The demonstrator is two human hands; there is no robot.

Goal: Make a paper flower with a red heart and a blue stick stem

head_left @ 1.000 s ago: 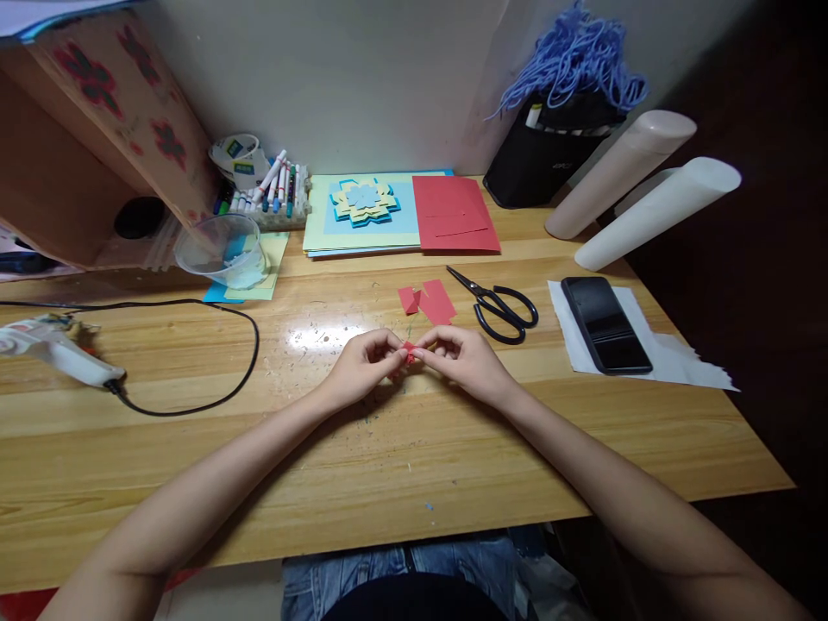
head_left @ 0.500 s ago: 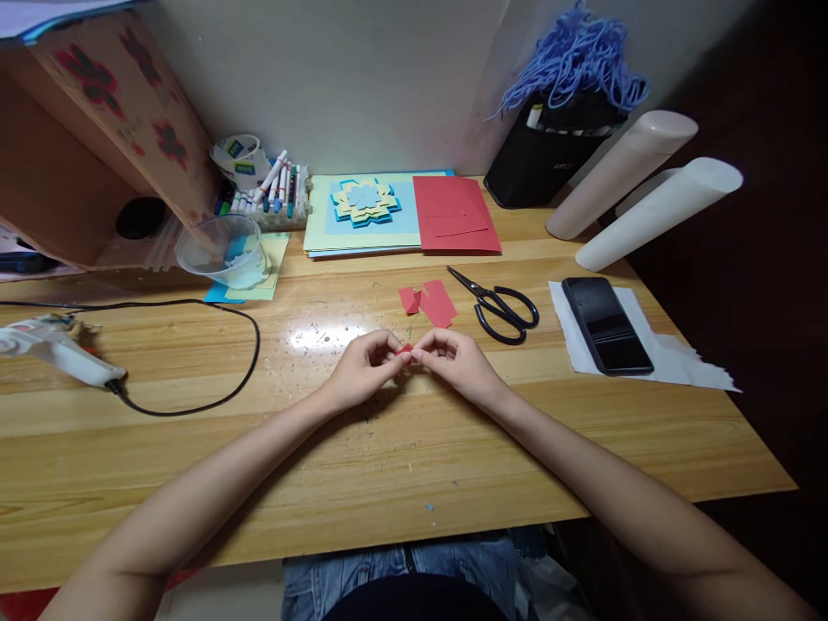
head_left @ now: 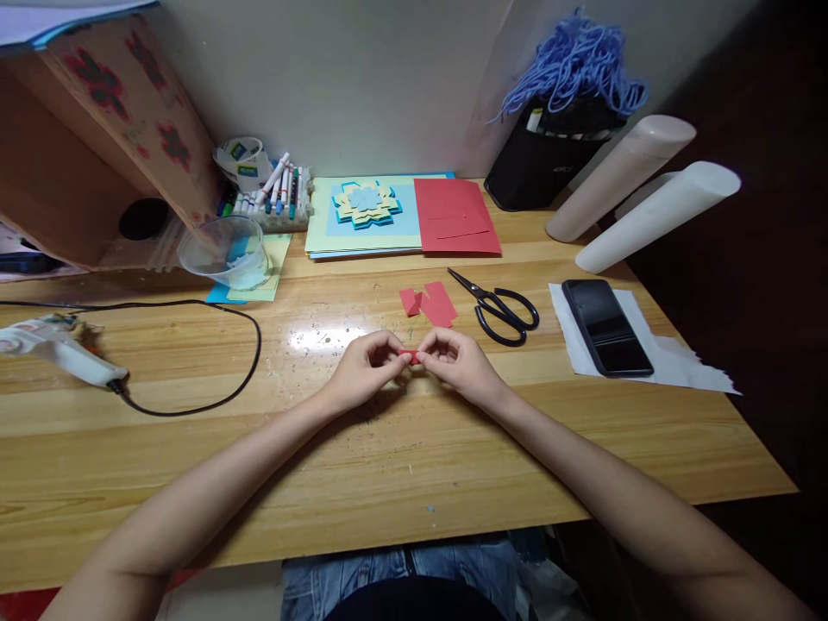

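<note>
Between my two hands is a small piece of red paper (head_left: 411, 354), pinched from both sides just above the table. My left hand (head_left: 367, 369) grips its left end between thumb and fingers. On the right end, my right hand (head_left: 455, 366) has its thumb and fingers closed. The fingers cover much of the piece, so its full shape is hidden. Just beyond my fingertips lie red paper scraps (head_left: 439, 304). Black-handled scissors (head_left: 506, 309) rest to the right of the scraps, partly spread, blades pointing to the back left.
A phone (head_left: 608, 328) lies on torn white paper at right. A glue gun (head_left: 68, 354) with a black cable is at left. Behind are a plastic cup (head_left: 223, 254), markers (head_left: 278, 190), a layered paper flower (head_left: 366, 205), red card (head_left: 456, 207) and white rolls (head_left: 660, 216).
The thumbs and fingertips have moved slightly apart, and more of the red paper shows between them. Both hands stay in nearly the same place.
</note>
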